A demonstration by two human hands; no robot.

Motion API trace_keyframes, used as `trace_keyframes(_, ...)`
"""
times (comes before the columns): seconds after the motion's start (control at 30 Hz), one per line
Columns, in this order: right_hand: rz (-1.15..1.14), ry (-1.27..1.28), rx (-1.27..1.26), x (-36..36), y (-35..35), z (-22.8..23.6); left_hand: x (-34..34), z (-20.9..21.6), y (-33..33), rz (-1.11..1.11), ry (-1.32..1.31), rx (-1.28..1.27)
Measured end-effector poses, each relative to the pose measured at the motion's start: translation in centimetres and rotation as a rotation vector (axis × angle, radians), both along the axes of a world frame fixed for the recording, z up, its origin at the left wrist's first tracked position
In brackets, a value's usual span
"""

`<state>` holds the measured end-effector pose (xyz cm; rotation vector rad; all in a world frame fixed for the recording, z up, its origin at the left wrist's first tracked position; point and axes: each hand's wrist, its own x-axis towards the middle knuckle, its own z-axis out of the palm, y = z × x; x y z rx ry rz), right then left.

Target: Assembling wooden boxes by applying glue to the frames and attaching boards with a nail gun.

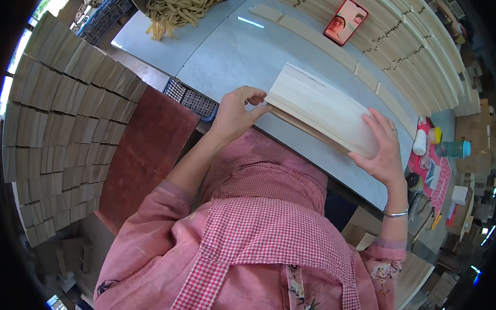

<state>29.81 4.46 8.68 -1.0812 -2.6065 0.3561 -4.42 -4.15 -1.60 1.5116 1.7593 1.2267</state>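
A long pale wooden board (320, 106), or a thin stack of such boards, is held above the near edge of the light grey table (223, 63). Its near side shows a brown edge. My left hand (238, 111) pinches the left end, with the thumb below and the fingers curled on top. Around the right end, my right hand (380, 147) is closed, its thumb on the near edge and its fingers on the far side. What lies under the board is hidden.
Tall stacks of pale wooden strips (55, 123) rise at left beside a reddish-brown board (149, 147). More stacks (408, 45) line the far right, with a red-cased phone (346, 22) on them. Yellowish strips (180, 10) lie at the back. A blue-lidded jar (455, 149) stands right.
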Motion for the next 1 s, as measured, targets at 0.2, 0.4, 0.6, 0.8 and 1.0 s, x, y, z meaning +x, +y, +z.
trace_keyframes(0.2,0.001,-0.035,-0.034,0.0,0.7,-0.6,0.6,1.2,0.2,0.005,0.070,-0.045)
trace_keyframes(0.4,-0.001,-0.084,-0.035,0.1,1.3,-1.6,0.7,1.2,0.6,0.016,0.264,-0.010)
trace_keyframes(0.6,-0.019,-0.135,-0.034,0.5,1.4,-2.7,0.8,1.7,0.8,-0.009,0.479,0.111)
trace_keyframes(0.8,0.012,-0.174,-0.014,0.7,1.7,-3.1,0.9,2.0,0.6,-0.007,0.585,0.151)
trace_keyframes(1.0,0.047,-0.241,-0.054,-0.2,2.2,-2.1,0.7,2.2,0.8,-0.036,0.658,0.111)
